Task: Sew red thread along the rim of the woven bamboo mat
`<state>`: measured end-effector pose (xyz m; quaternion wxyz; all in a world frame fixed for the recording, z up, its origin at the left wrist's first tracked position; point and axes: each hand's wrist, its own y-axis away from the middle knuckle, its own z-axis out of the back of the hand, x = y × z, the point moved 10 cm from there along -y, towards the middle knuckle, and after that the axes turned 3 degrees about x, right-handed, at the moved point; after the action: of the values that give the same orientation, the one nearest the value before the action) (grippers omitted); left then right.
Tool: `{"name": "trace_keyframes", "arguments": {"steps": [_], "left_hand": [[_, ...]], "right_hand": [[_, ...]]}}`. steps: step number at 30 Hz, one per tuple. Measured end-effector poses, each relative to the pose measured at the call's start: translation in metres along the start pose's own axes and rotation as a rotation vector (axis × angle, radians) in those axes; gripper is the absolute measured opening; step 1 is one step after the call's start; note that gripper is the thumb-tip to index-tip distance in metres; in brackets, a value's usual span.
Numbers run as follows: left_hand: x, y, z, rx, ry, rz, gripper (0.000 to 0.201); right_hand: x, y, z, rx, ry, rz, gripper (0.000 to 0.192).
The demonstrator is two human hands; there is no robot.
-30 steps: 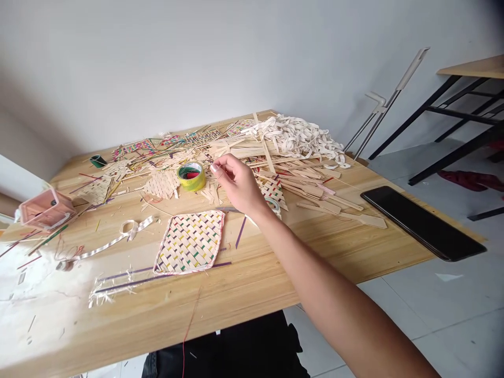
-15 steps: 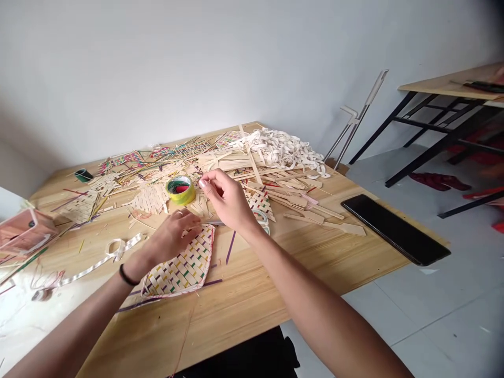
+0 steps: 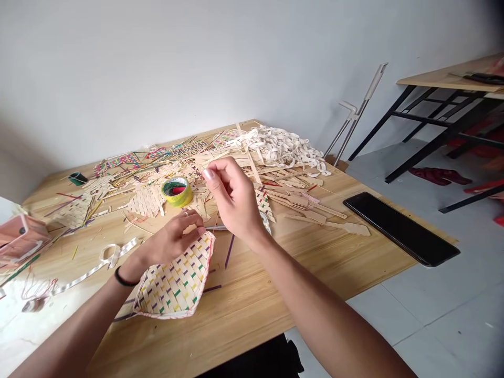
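My left hand (image 3: 173,239), with a dark band at the wrist, is closed on the upper edge of a woven fan panel (image 3: 179,286). The panel is pale with purple, green and yellow strips, and a white border stitched in red runs along its edge. Held up and to the right of it, my right hand (image 3: 232,197) is closed with thumb and index finger together. What they pinch is too small to make out. Scissors (image 3: 265,220) lie partly hidden behind my right wrist. Just beyond my hands stands a yellow roll of tape (image 3: 177,195).
Flat wooden handles (image 3: 315,216) and a black phone (image 3: 399,227) lie on the right. Behind are a heap of white ribbon (image 3: 279,147) and scattered woven strips. At left are a pink basket (image 3: 25,239), a white ribbon coil (image 3: 111,254) and a green spool (image 3: 77,178).
The woven panel has tilted, its upper edge now gripped by my left fingers. My right hand has shifted slightly up and to the right, still pinched. The view has moved a little.
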<state>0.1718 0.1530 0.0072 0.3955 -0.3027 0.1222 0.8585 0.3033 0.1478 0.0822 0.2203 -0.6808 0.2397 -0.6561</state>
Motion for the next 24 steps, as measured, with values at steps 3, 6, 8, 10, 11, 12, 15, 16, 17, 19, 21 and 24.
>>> {"name": "trace_keyframes", "arguments": {"steps": [3, 6, 8, 10, 11, 12, 15, 16, 17, 19, 21, 24], "left_hand": [[0.008, 0.029, 0.016, -0.004, 0.085, 0.142, 0.036], [0.026, 0.065, 0.031, -0.058, 0.134, 0.273, 0.041], [0.042, 0.089, 0.034, -0.076, 0.156, 0.344, 0.044], [0.059, 0.109, 0.034, -0.077, 0.167, 0.396, 0.045], [0.067, 0.117, 0.034, -0.074, 0.167, 0.413, 0.046], [0.074, 0.125, 0.034, -0.073, 0.164, 0.426, 0.046], [0.090, 0.145, 0.036, -0.079, 0.153, 0.448, 0.049], [0.094, 0.150, 0.037, -0.086, 0.153, 0.452, 0.050], [0.097, 0.155, 0.038, -0.094, 0.157, 0.455, 0.051], [0.102, 0.163, 0.039, -0.103, 0.172, 0.457, 0.052], [0.106, 0.170, 0.039, -0.102, 0.195, 0.454, 0.051], [0.109, 0.178, 0.040, -0.090, 0.247, 0.433, 0.051]], "right_hand": [[-0.001, 0.000, 0.000, 0.017, 0.022, -0.026, 0.015], [-0.015, 0.004, -0.017, 0.167, 0.107, -0.110, 0.015], [-0.031, 0.014, -0.036, 0.333, 0.196, -0.179, 0.011], [-0.047, 0.025, -0.052, 0.458, 0.256, -0.217, 0.006], [-0.055, 0.030, -0.058, 0.496, 0.278, -0.230, 0.005], [-0.063, 0.034, -0.063, 0.525, 0.300, -0.245, 0.005], [-0.084, 0.037, -0.072, 0.596, 0.379, -0.292, 0.008], [-0.085, 0.036, -0.072, 0.608, 0.411, -0.302, 0.008], [-0.083, 0.034, -0.068, 0.608, 0.449, -0.308, 0.009], [-0.065, 0.035, -0.053, 0.579, 0.540, -0.304, 0.015], [-0.033, 0.048, -0.033, 0.562, 0.616, -0.305, 0.019], [0.000, 0.114, -0.023, 0.913, 0.706, -0.456, 0.021]]}}
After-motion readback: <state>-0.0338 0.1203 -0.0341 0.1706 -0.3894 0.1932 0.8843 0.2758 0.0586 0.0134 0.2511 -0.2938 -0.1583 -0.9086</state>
